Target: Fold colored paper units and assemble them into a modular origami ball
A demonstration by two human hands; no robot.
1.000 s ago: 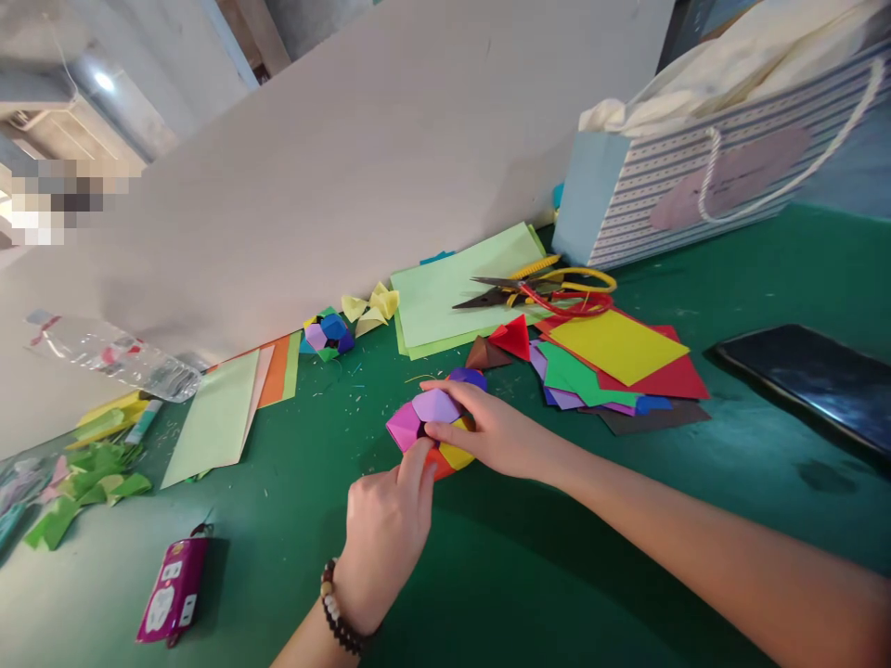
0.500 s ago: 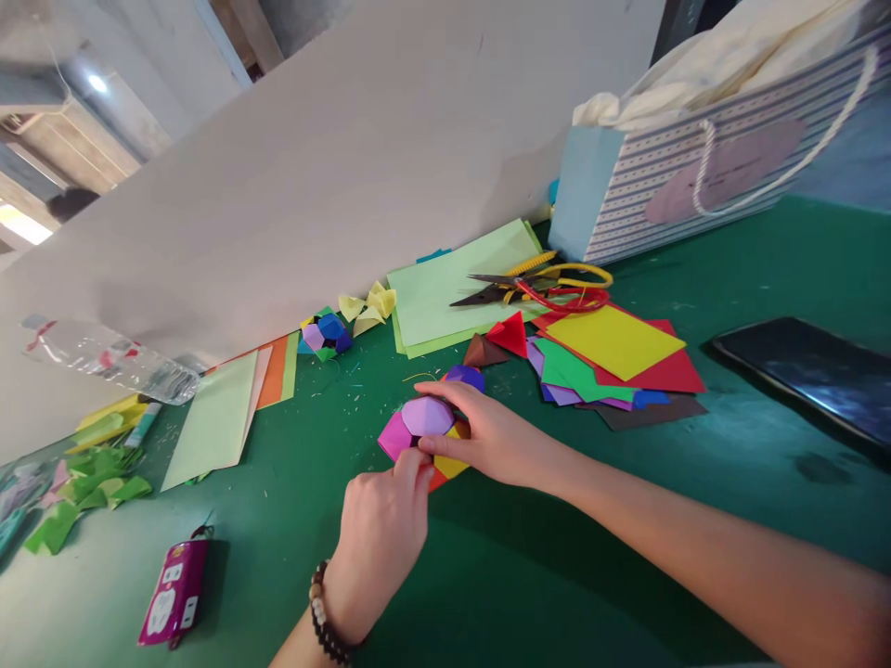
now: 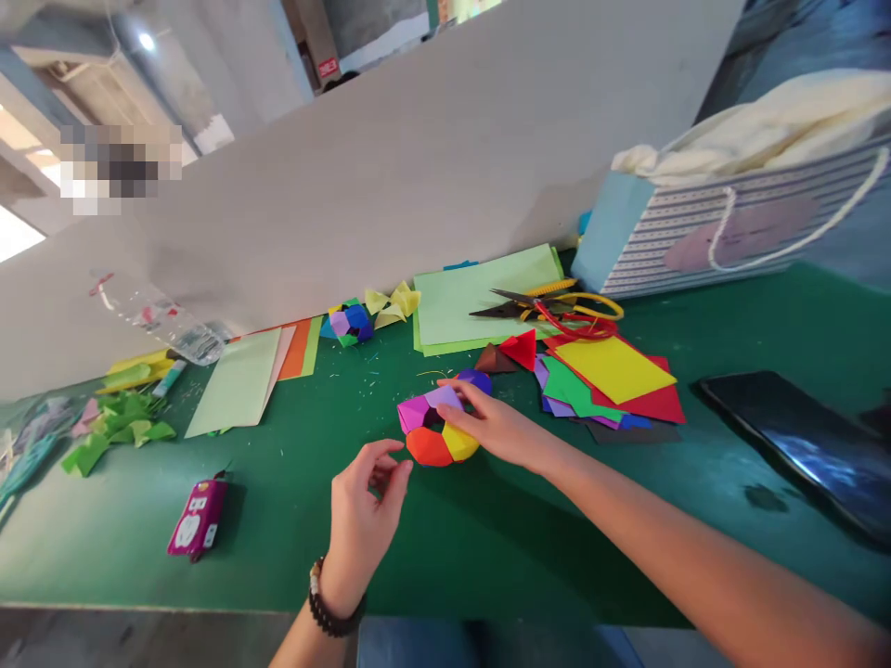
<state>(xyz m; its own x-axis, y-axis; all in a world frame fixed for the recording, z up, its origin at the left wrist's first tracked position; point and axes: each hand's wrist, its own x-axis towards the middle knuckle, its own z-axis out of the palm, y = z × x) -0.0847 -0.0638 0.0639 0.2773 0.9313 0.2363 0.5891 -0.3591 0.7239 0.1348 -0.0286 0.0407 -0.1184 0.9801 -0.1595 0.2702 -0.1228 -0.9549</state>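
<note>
On the green mat [image 3: 278, 538], origami ball [image 3: 428, 447] under right hand [image 3: 491, 429], left hand [image 3: 366, 529] beside.

Beyond the left hand [image 3: 363, 529] and the right hand [image 3: 497, 429], a tall pale board [image 3: 418, 186] stands at a slant along the far side of a green table [image 3: 786, 315]. Above the board and farther left than both hands, a ceiling lamp [image 3: 146, 41] glows near a grey pillar [image 3: 240, 65] with a small red sign [image 3: 328, 67] beyond it, while a bright patch of daylight or lamplight [image 3: 14, 237] shows at the far left edge. Below the hands, past the table's near edge, lies a grey floor [image 3: 139, 640].
</note>
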